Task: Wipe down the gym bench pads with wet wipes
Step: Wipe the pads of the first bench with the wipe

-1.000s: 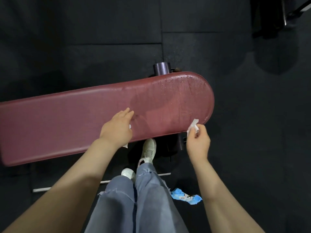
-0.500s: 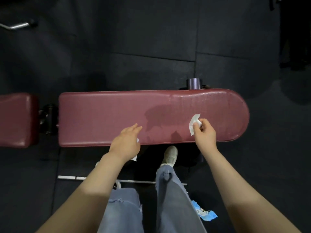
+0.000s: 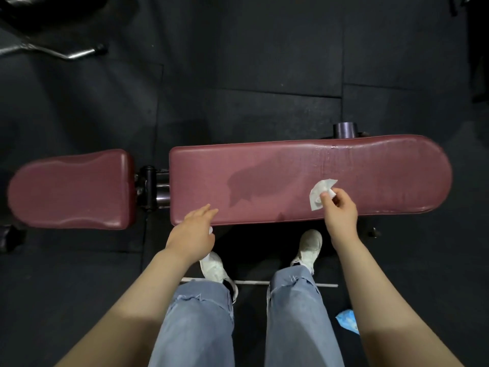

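Your right hand [image 3: 340,210] pinches a crumpled wet wipe [image 3: 320,194] over the long back pad [image 3: 370,176], right of centre, toward the near edge. Can't tell if the wipe is pressed on the vinyl or just above it. Your left hand [image 3: 194,231] has fingers straight, tips on the near-left corner of the same pad. A bit of white shows under that palm, maybe a 2nd wipe, can't confirm, so can't say whether that grip is closed on anything.

Change vs 1 s ago: right hand was off the rounded right end, at the pad's near edge; it's now moved in over the top surface and leftward. View has also shifted, so the short seat pad [image 3: 71,189] is now fully in frame on the left, hinge hardware [image 3: 153,186] between the two pads.

What it means: far-right portion of the back pad looks wet/streaky, likely done. Dark damp patch [image 3: 254,186] sits mid-pad. Left third of the back pad and the whole seat pad look dry, so prob. still to do. Est. under halfway.

Next: sweep the wipe leftward across the mid-pad, then the seat pad. Risk: wipe is bunched small, low coverage per pass; unfold it. Blue wipe pack [image 3: 348,320] on the floor near your right leg if you need a fresh one.
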A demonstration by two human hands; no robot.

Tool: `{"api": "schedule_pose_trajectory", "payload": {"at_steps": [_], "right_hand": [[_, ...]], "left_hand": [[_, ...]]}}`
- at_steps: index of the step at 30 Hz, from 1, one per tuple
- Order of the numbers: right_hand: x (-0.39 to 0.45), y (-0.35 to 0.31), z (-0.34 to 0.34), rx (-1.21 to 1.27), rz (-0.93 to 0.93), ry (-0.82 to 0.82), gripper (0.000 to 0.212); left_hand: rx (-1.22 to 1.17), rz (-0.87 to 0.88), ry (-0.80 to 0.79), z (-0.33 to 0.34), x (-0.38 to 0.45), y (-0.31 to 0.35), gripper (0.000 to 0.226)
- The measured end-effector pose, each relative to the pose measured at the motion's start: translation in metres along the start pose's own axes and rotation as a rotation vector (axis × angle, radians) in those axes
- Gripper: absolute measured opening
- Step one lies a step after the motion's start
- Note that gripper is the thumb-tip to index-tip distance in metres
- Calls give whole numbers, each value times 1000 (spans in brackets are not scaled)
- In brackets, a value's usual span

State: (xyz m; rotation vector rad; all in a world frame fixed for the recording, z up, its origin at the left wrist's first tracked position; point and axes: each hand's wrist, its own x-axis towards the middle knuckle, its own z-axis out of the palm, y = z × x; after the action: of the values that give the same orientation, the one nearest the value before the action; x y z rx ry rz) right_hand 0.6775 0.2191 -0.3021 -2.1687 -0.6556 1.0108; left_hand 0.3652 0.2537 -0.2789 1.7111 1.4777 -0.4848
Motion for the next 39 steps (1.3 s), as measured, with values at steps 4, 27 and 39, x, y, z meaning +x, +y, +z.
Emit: {"api": "schedule_pose_trajectory", "payload": {"at_steps": [4, 27, 39], "right_hand": [[-15, -7, 23, 153, 61, 35, 12], [131, -15, 89, -194, 109, -267, 19], [173, -5, 92, -572, -207, 130, 22]], "left_hand": [[12, 12, 1, -12, -3, -29, 66], [-131, -116, -46, 18, 69, -23, 68], [-140, -91, -2, 23, 108, -42, 65]]}}
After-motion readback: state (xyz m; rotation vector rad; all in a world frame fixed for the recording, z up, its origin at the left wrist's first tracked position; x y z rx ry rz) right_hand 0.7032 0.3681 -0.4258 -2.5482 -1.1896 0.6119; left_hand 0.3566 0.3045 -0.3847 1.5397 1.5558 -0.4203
